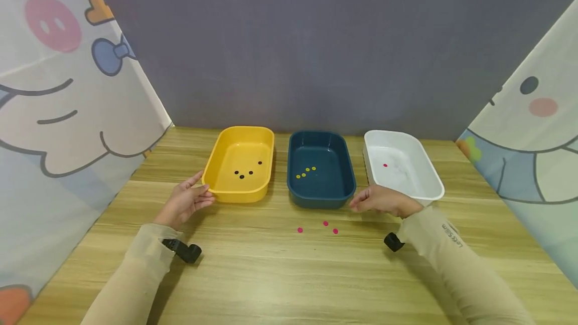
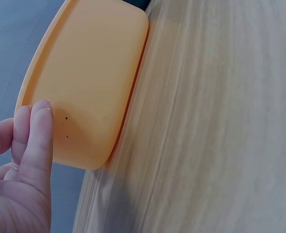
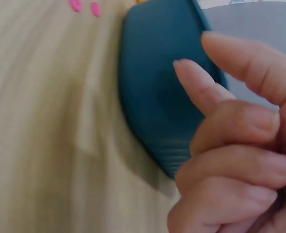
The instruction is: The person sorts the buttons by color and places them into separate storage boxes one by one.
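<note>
My left hand (image 1: 184, 201) is at the near left corner of a yellow tray (image 1: 239, 197), its fingertips against or very close to the rim. In the left wrist view, the fingers (image 2: 39, 145) overlap the tray's outer wall. Several black buttons (image 1: 242, 177) lie inside. Between the near ends of a dark blue tray (image 1: 322, 203) and a white tray (image 1: 431, 174) is my right hand (image 1: 384, 199), thumb and index finger apart with nothing visible between them. Several yellow buttons (image 1: 303, 175) lie in the blue tray, one pink button (image 1: 385, 165) in the white one.
Three loose pink buttons (image 1: 325, 223) lie on the wooden table (image 1: 262, 275) in front of the blue tray. Behind the trays rises a grey wall (image 1: 293, 54). Cartoon-printed cloths stand at both sides. Each wrist carries a black camera mount.
</note>
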Demonstrator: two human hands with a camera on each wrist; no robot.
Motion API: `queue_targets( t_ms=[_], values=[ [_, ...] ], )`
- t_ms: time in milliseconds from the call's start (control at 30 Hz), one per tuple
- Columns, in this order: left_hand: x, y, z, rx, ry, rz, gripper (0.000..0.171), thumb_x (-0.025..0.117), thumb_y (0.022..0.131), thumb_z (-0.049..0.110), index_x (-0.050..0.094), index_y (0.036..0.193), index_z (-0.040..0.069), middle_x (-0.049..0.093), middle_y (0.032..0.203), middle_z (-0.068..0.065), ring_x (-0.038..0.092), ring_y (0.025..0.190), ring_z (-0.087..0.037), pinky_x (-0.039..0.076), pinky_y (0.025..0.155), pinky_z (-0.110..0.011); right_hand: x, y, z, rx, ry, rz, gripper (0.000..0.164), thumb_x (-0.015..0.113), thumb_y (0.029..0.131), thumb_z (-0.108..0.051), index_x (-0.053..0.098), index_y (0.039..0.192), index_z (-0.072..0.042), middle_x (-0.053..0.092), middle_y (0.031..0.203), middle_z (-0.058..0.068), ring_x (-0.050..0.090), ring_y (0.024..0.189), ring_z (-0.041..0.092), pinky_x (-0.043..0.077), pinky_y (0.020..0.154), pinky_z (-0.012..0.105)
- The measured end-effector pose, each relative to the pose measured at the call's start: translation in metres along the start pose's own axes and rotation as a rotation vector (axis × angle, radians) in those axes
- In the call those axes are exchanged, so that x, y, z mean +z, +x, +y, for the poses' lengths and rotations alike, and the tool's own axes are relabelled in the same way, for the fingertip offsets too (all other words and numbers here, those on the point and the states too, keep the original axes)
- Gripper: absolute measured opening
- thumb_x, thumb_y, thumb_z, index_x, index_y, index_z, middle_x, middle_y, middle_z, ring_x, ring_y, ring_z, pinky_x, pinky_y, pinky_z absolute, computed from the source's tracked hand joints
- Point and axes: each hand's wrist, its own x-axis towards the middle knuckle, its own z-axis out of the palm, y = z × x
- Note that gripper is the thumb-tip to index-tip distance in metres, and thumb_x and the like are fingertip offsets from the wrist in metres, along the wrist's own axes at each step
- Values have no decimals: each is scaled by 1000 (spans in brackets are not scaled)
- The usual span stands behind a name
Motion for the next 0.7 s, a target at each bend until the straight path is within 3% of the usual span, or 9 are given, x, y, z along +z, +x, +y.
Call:
queue_targets(
  t_ms=[133,367,600,700],
  values=[
    [0,0,0,4,2,2,67,40,101,-1,0,154,10,66,71,-3,68,64,-12,59,71,-26,8,4,5,-16,-10,-53,33,70,85,-11,66,110,9,63,74,-9,33,47,3,25,42,13],
    [0,-1,0,3,2,-2,67,39,101,-2,0,154,10,66,71,-3,67,64,-12,59,70,-25,21,10,2,-24,-14,-111,30,71,84,-7,66,109,8,61,71,-8,29,42,2,24,41,13],
    [1,-1,1,3,6,1,66,38,101,-1,1,154,10,66,71,-3,67,64,-11,59,70,-25,32,19,-2,41,-9,-136,28,69,81,-1,69,108,6,44,54,-7,29,43,3,21,41,13],
    [2,-1,1,0,8,1,65,38,101,-1,1,154,10,66,70,-3,67,64,-11,59,70,-25,36,20,-2,39,-19,-139,26,70,79,0,70,104,5,47,55,-7,32,44,3,21,40,12]
  ],
)
